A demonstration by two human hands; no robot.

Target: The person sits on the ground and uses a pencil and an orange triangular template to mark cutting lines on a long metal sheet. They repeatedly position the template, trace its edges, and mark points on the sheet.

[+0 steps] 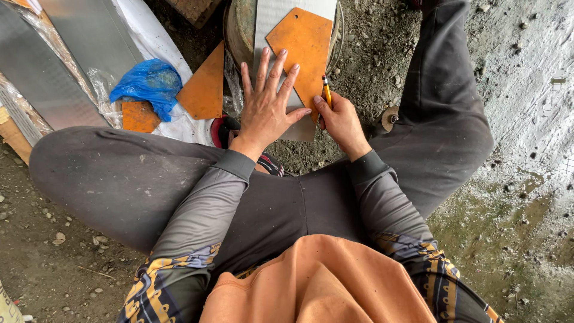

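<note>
My left hand lies flat, fingers spread, pressing the orange plate down onto the grey sheet. My right hand is closed around a yellow pencil, its tip at the plate's right edge. The plate is a rusty-orange, kite-like piece with straight edges, lying on the sheet over a round drum ahead of my knees. Left of it lie more orange offcuts and a blue bag; to the right is bare gritty floor.

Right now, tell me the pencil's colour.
Yellow-orange, with a dark tip; the pencil shows in the head view.
</note>
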